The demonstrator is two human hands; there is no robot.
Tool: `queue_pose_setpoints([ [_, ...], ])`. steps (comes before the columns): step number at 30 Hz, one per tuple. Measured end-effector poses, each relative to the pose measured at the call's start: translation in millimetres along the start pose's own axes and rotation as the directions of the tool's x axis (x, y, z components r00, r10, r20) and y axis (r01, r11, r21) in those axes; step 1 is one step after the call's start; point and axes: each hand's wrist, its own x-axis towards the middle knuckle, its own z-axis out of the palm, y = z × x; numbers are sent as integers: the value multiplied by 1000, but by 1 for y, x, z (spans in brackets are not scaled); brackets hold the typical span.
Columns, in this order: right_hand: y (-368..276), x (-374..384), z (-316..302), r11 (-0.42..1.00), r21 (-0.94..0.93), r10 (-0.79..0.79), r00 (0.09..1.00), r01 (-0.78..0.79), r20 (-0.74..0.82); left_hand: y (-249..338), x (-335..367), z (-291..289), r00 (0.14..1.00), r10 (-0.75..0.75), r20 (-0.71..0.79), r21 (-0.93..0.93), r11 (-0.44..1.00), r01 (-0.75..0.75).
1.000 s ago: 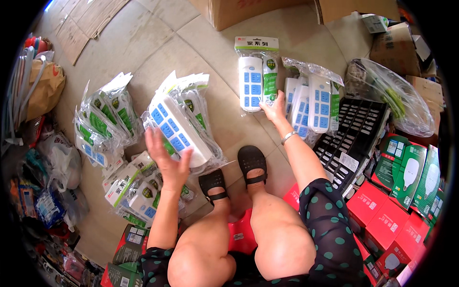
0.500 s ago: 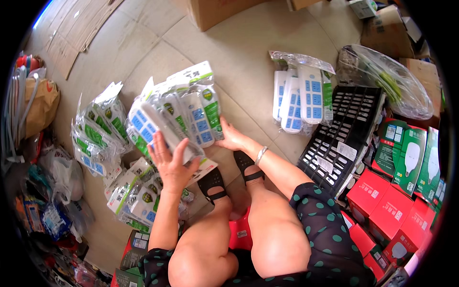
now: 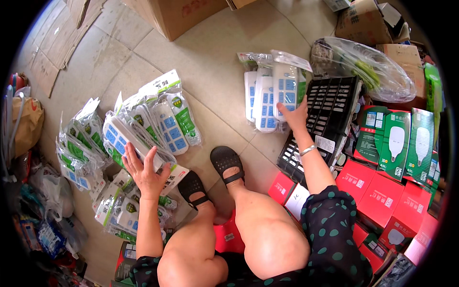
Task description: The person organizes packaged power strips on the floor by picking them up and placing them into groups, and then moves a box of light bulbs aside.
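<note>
At the left front stands a group of white power strips with blue sockets [image 3: 169,125], each in a clear bag with a green-and-white card. My left hand [image 3: 145,174] rests flat against the nearest packaged power strip [image 3: 116,135], its fingers stretched out and apart. On the right, a smaller group of packaged power strips [image 3: 264,103] stands on the floor. My right hand [image 3: 297,117] grips the rightmost power strip [image 3: 287,86] at its lower right side, thumb across the front; its other fingers are partly hidden behind the bag.
More bagged power strips lie at the left [image 3: 81,150] and by my left foot [image 3: 126,210]. A black slotted crate [image 3: 330,103], a clear plastic bag [image 3: 377,71] and red-and-green bulb boxes [image 3: 368,184] stand at the right. A cardboard box [image 3: 186,19] sits ahead.
My right hand has left the left group and moved right to the smaller group, taking hold of a power strip there. My left hand stays by the same strips. The view has shifted right.
</note>
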Motion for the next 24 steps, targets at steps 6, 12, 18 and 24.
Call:
queue_pose_setpoints([
  [6,16,25,-8,411,735,113,830,-539,546,-3,-2,1,1000,-12,-6,26,1000,12],
  [12,-46,-62,-31,564,807,-244,898,-175,365,-4,-4,3,1000,-10,6,45,999,9],
  [18,-136,-149,82,724,690,-516,684,27,515,-1,-4,8,1000,3,-11,40,999,-3],
  [24,-119,-149,106,663,657,-645,720,359,256,-6,-5,8,1000,5,-21,65,998,-4],
])
